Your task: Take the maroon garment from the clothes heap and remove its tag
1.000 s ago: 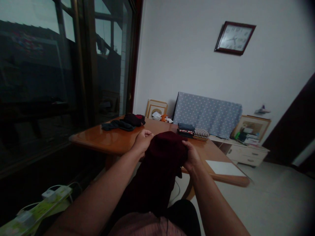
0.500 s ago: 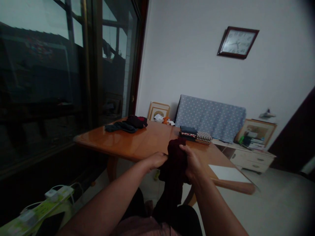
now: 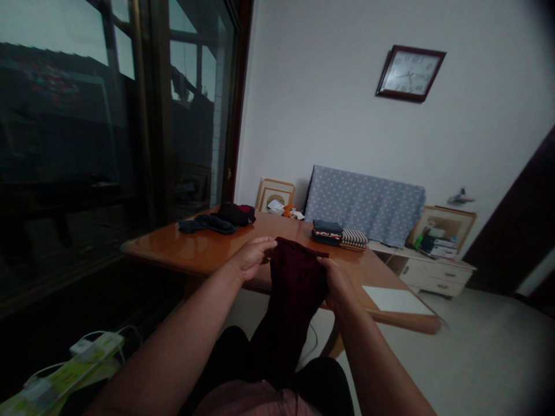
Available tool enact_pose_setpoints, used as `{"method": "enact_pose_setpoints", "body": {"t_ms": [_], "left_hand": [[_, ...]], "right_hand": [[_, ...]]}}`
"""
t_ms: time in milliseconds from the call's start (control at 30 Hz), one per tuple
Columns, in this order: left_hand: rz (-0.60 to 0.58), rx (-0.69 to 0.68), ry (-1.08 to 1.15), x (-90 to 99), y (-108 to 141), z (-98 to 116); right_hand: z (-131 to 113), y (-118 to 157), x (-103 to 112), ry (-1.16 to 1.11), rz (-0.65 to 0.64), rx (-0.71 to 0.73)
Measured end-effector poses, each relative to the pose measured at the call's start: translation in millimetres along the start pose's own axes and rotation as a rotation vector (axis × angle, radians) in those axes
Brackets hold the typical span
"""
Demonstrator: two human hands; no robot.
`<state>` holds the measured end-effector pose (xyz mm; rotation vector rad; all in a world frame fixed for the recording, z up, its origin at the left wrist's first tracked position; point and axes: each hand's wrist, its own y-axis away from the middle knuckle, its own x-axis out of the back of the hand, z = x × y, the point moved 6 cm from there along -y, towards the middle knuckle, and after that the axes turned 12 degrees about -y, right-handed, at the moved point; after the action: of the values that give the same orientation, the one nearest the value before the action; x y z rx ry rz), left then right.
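A dark maroon garment hangs between my hands, its top edge stretched out and its lower part falling over my lap. My left hand pinches the upper left corner. The upper right corner is gripped by my right hand, with the thumb on top and the other fingers partly hidden. Beyond the garment is the wooden table.
Crumpled dark clothes lie at the table's far left. Folded clothes, some striped, are stacked near the far edge. A white sheet lies at the right. A power strip is at lower left.
My left hand has moved left and up, and the bunched garment is now spread wide between both hands. The view has shifted slightly to the right.
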<state>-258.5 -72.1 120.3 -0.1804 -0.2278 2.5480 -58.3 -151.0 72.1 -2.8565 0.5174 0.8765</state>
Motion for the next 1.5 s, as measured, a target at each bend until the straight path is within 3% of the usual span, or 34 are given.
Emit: {"method": "enact_pose_setpoints", "body": {"t_ms": [133,300,367,533,700,800,933,1033,1333,1400,1500], "left_hand": [[-0.071,-0.034,0.176,2.7,-0.9,13.9],[-0.06,-0.06,0.104,-17.6,4.6,9.4],[-0.077,-0.043,0.13,-26.5,6.1,5.6],[-0.04,-0.015,0.358,-17.8,3.2,7.2],[0.011,0.07,0.494,3.0,1.2,13.3],[0.061,0.047,0.517,2.5,2.5,13.5],[-0.039,0.031,0.494,-22.1,6.8,6.9],[-0.105,0.033,0.474,-33.7,9.6,4.1],[0.094,-0.008,0.423,5.5,-1.0,6.1],[0.106,-0.017,0.315,7.6,-0.7,1.4],[0.163,-0.011,-0.02,6.2,6.1,-2.6]], "right_hand": [[9.8,1.7,-2.9,0.079,-0.013,-0.051],[2.0,25.2,-44.3,0.112,-0.252,-0.03],[0.5,30.4,-52.2,0.191,-0.288,-0.016],[3.9,26.8,-44.7,0.246,-0.287,-0.039],[-4.8,17.3,-24.1,0.133,-0.108,0.007],[-3.2,21.5,-30.7,0.115,-0.134,-0.024],[10.4,32.9,-54.0,0.162,-0.318,-0.104],[15.0,32.6,-54.9,0.206,-0.313,-0.095],[4.4,15.5,-23.9,-0.082,-0.146,-0.128],[3.5,14.4,-24.1,-0.122,-0.139,-0.134],[1.1,13.7,-26.9,-0.127,-0.149,-0.092]]}}
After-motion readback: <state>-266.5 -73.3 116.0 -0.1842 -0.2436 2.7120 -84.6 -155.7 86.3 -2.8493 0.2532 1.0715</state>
